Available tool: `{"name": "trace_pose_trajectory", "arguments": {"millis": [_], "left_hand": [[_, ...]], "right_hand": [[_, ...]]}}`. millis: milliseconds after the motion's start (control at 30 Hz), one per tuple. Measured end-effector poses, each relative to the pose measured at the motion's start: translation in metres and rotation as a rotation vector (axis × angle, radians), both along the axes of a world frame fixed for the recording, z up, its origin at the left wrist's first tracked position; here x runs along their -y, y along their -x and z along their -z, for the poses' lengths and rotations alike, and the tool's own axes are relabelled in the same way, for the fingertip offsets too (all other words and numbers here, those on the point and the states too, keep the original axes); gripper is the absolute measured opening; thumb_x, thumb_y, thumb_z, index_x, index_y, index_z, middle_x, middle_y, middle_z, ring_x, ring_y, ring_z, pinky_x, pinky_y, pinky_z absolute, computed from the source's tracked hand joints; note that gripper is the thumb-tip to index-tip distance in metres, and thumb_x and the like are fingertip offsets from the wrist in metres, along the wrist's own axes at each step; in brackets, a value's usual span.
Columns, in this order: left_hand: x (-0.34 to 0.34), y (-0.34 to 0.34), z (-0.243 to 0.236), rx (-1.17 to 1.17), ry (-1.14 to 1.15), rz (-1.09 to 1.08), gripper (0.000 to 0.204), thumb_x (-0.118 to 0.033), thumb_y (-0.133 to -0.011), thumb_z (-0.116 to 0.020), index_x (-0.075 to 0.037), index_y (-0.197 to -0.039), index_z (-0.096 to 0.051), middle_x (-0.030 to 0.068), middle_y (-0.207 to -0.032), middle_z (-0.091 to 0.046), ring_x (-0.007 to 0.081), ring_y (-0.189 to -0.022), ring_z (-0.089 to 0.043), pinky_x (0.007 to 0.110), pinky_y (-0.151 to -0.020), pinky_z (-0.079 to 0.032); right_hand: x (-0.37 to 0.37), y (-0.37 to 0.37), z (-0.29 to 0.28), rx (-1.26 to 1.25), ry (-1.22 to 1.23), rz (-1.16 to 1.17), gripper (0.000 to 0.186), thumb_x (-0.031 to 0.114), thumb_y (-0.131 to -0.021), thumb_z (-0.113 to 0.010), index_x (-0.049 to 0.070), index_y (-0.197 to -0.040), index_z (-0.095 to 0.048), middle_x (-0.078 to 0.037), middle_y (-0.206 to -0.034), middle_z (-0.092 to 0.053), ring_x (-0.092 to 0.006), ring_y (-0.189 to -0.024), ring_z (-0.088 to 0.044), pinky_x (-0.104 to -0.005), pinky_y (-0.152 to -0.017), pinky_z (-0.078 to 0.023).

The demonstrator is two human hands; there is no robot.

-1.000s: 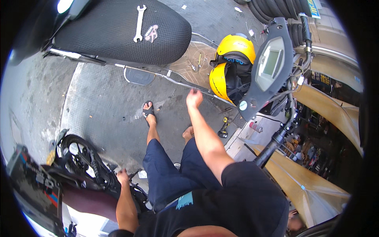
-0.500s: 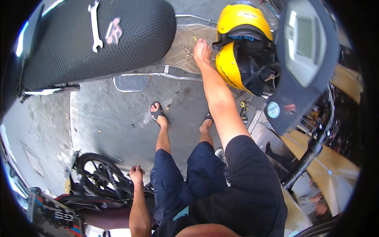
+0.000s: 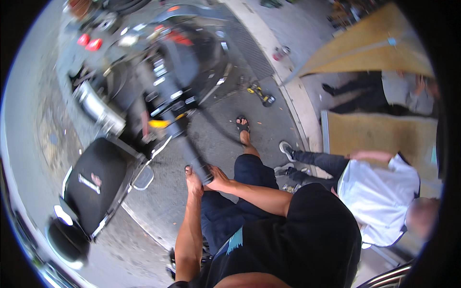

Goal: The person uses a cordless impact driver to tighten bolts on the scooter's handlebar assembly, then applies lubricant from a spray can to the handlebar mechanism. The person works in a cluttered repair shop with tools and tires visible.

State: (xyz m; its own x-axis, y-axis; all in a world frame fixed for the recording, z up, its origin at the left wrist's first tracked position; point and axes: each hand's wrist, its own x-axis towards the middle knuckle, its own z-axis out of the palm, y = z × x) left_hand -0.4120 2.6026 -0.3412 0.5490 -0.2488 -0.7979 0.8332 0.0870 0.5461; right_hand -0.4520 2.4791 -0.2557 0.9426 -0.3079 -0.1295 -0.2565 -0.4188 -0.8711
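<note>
My left hand (image 3: 193,180) and my right hand (image 3: 217,178) are close together beside the black grip at the end of the scooter's handlebar (image 3: 199,165). Both have curled fingers; what they hold is hidden behind or between them. Past them, the scooter's front (image 3: 173,62) is blurred by motion, with part of a yellow helmet (image 3: 158,124) showing under the bar. The black seat (image 3: 101,197) lies to the left, a silver wrench (image 3: 89,184) on it.
A yellow-black cordless drill (image 3: 260,95) lies on the pavement by a concrete curb (image 3: 290,110). A person in a white T-shirt (image 3: 374,192) is close on my right; another in dark trousers (image 3: 360,91) is farther back, between tan boards (image 3: 379,132). Red objects (image 3: 89,42) lie upper left.
The view has swung right along the scooter. My right hand has left the footboard and now joins my left hand at the handlebar end. The person in white has come into view.
</note>
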Motion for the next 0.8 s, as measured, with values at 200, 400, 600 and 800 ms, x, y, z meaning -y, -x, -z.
{"name": "trace_pose_trajectory", "arguments": {"millis": [200, 400, 600, 800], "left_hand": [[0.102, 0.04, -0.032, -0.151, -0.075, 0.004, 0.023, -0.034, -0.112, -0.049, -0.012, -0.111, -0.056, 0.0056, -0.09, -0.062, 0.0242, -0.08, -0.066, 0.04, -0.071, -0.06], [0.142, 0.069, -0.016, -0.359, -0.266, 0.135, 0.025, -0.025, -0.11, -0.049, -0.01, -0.128, -0.059, 0.0014, -0.076, -0.049, 0.0142, -0.063, -0.049, 0.032, -0.057, -0.045], [0.266, 0.099, 0.027, -0.559, -0.456, -0.101, 0.03, -0.012, -0.109, -0.049, -0.008, -0.138, -0.056, 0.0028, -0.075, -0.049, 0.0143, -0.059, -0.047, 0.031, -0.054, -0.043], [0.411, 0.079, 0.068, -0.53, -0.367, -0.092, 0.029, -0.019, -0.112, -0.05, -0.013, -0.14, -0.057, -0.0037, -0.07, -0.039, 0.0067, -0.054, -0.033, 0.025, -0.048, -0.028]], "right_hand": [[0.198, 0.068, 0.067, -0.251, -0.046, 0.158, 0.028, 0.03, -0.094, -0.07, 0.004, -0.103, -0.071, -0.022, -0.084, -0.071, -0.0445, -0.081, -0.071, -0.0549, -0.072, -0.055], [0.443, 0.09, 0.321, -0.661, 0.316, 0.602, 0.052, 0.013, -0.09, -0.069, -0.009, -0.132, -0.051, -0.035, -0.134, -0.059, -0.0478, -0.123, -0.062, -0.0513, -0.104, -0.053], [0.616, 0.03, 0.469, -0.788, 0.276, 0.487, 0.063, 0.012, -0.088, -0.07, -0.01, -0.139, -0.04, -0.033, -0.129, -0.061, -0.0448, -0.122, -0.064, -0.0507, -0.104, -0.052], [0.712, 0.017, 0.609, -0.87, 0.33, 0.395, 0.056, 0.011, -0.088, -0.066, -0.01, -0.132, -0.04, -0.034, -0.124, -0.064, -0.0473, -0.12, -0.064, -0.049, -0.105, -0.052]]}}
